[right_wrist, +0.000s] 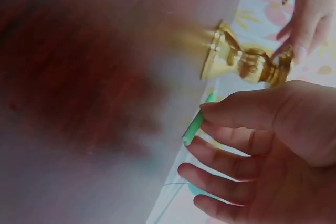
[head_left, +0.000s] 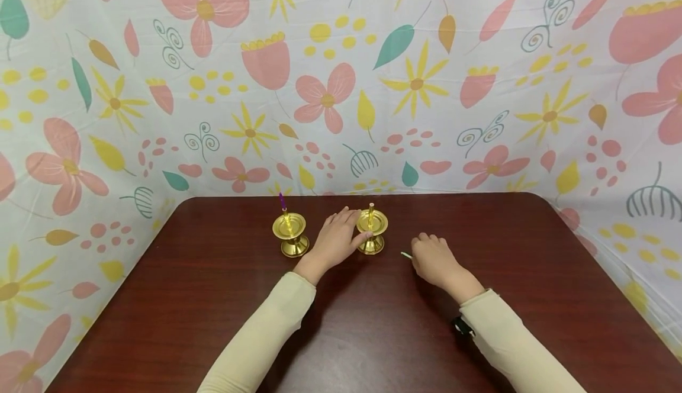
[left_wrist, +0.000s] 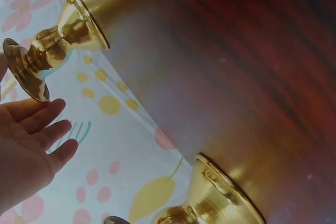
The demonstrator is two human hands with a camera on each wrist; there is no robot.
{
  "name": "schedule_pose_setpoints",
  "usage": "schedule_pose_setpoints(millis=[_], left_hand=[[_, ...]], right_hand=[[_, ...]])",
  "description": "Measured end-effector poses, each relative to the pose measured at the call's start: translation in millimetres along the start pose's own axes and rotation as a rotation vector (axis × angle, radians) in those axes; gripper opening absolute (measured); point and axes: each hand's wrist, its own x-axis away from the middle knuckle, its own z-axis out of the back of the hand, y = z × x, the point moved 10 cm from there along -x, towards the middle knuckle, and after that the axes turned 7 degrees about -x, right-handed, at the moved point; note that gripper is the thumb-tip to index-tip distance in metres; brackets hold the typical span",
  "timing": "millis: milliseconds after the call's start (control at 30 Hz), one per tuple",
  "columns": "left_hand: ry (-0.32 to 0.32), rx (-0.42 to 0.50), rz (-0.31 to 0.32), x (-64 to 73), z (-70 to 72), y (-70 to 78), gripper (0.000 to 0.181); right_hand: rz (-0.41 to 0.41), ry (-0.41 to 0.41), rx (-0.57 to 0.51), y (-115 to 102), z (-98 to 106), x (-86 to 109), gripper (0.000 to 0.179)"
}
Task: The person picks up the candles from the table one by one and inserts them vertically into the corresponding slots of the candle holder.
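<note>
A brass candlestick (head_left: 377,222) stands upright, a bare socket rising from its dish. My left hand (head_left: 335,236) holds the dish rim between thumb and forefinger; in the left wrist view the other fingers of that hand (left_wrist: 26,150) spread away from the dish. My right hand (head_left: 434,260) is to the right of this candlestick, apart from it. Its thumb and forefinger pinch a thin green candle (right_wrist: 194,126), while the other fingers lie loosely bent. Left of my left hand stands a matching brass candlestick (head_left: 290,227) with a slim purple candle (head_left: 282,201) upright in it.
Both candlesticks stand towards the back of the dark red-brown wooden table (head_left: 362,334). A white cloth with floral print (head_left: 330,162) hangs behind and at both sides of the table. My right wrist carries a black device (head_left: 462,325).
</note>
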Motion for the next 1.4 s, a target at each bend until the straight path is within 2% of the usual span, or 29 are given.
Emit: schedule_pose_setpoints(millis=[100, 200, 533, 667, 800, 1000, 1200, 1400], left_hand=[[0.007, -0.002, -0.008, -0.5, 0.0, 0.7, 0.065], [0.011, -0.005, -0.011, -0.6, 0.1, 1.1, 0.065], [0.014, -0.003, -0.008, -1.4, 1.7, 1.6, 0.065], [0.009, -0.006, -0.003, -1.7, 0.6, 1.0, 0.065], [0.004, 0.0, -0.001, -2.6, 0.0, 0.6, 0.065], [-0.007, -0.004, 0.004, -3.4, 1.3, 0.2, 0.065], [-0.013, -0.001, 0.007, -2.7, 2.1, -0.1, 0.066], [-0.011, 0.012, 0.006, -2.1, 2.5, -0.3, 0.066]], right_hand=[[0.03, 0.04, -0.088, -2, 8, -2.6, 0.02], [0.043, 0.048, -0.235, -1, 14, -7.0, 0.016], [-0.003, 0.005, -0.723, 8, 11, -21.9, 0.004], [-0.059, -0.027, -0.874, 11, 8, -26.1, 0.016], [-0.125, -0.049, -0.942, 13, 7, -29.0, 0.028], [-0.135, -0.024, -0.982, 14, 10, -36.5, 0.028], [-0.145, 0.063, -0.969, 13, 25, -47.2, 0.025], [-0.137, 0.2, -0.957, 9, 41, -60.7, 0.021]])
